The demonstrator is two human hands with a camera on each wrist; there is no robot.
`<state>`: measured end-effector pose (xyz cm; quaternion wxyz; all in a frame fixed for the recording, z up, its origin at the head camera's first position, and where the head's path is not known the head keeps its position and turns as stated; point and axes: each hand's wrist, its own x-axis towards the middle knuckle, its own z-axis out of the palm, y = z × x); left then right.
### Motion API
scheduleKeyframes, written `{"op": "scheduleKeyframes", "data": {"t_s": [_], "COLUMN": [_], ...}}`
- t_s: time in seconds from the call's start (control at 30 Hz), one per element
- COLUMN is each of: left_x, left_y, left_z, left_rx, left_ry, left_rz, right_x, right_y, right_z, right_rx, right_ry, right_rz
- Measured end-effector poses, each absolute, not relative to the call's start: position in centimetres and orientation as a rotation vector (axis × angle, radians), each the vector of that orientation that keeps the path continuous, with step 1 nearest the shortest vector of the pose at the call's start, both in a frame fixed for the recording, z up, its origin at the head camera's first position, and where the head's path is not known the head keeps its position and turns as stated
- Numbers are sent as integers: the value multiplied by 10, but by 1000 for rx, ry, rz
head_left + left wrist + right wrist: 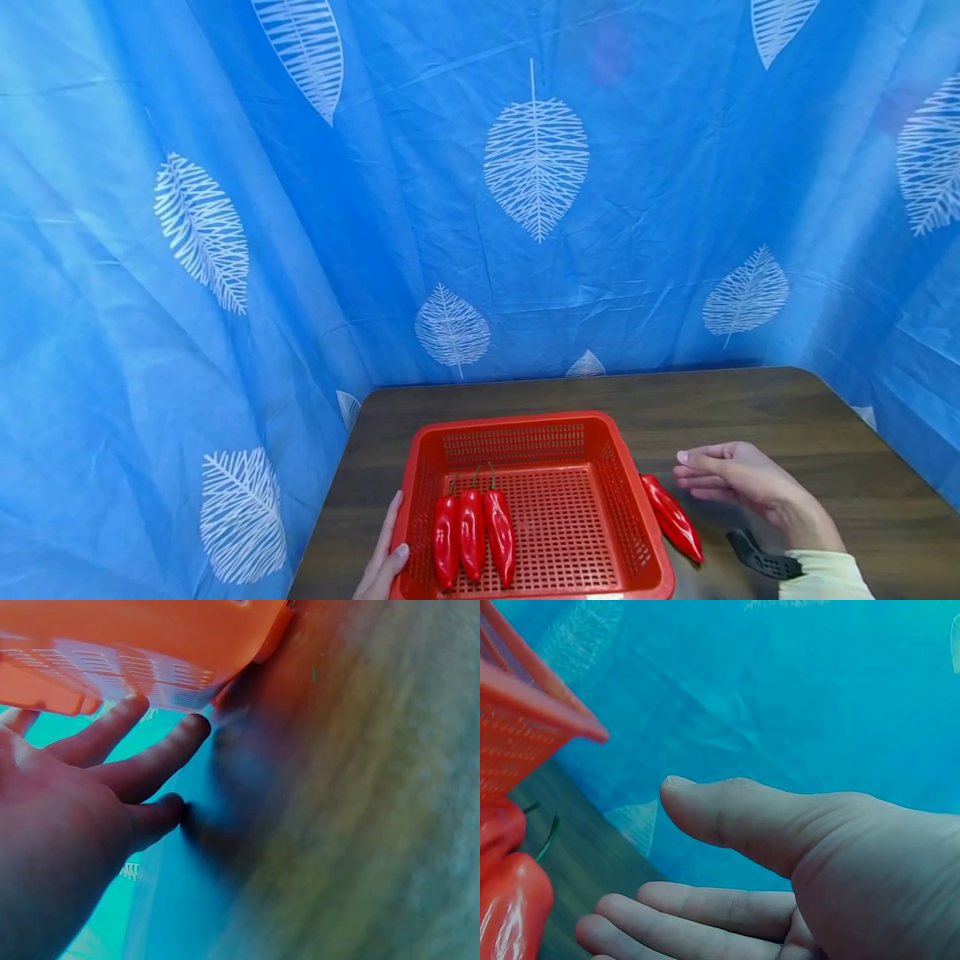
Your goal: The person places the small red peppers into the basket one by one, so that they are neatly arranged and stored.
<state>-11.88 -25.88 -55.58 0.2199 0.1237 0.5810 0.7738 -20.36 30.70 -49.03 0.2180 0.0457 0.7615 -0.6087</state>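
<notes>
A red plastic basket [627, 467] stands on the table, with three red chili peppers [472, 529] side by side in its left part. My left hand [384, 554] is at the basket's left side, thumb by the rim; in the left wrist view its fingers [161, 754] extend loosely along the outside wall. Just outside the right wall lies another red chili pepper [672, 518]; the right wrist view shows two chili peppers [514, 907] with green stems there. My right hand [738, 483] is held apart, to the right of them, with nothing in its loosely extended fingers.
The dark wood-grain table [720, 408] has rounded back corners. A blue curtain [637, 292] with white leaf prints hangs behind it and at both sides. A black strap [761, 558] sits at my right wrist.
</notes>
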Motion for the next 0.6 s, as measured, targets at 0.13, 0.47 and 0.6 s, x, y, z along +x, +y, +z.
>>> {"op": "scheduleKeyframes", "data": {"t_s": [0.13,0.47,0.6], "left_x": [-119,-118,-118], "left_y": [-259,-258,-258], "left_z": [-556,-554,-554], "left_rx": [349,317,333], "left_ry": [1618,1638,1642], "left_rz": [2140,2134,2136], "right_x": [-206,-214,-215], "right_y": [304,286,280], "right_z": [-497,-507,-511], "right_rx": [182,292,298], "right_ry": [2128,2304,2334], "right_rz": [-1685,-1511,-1475]}}
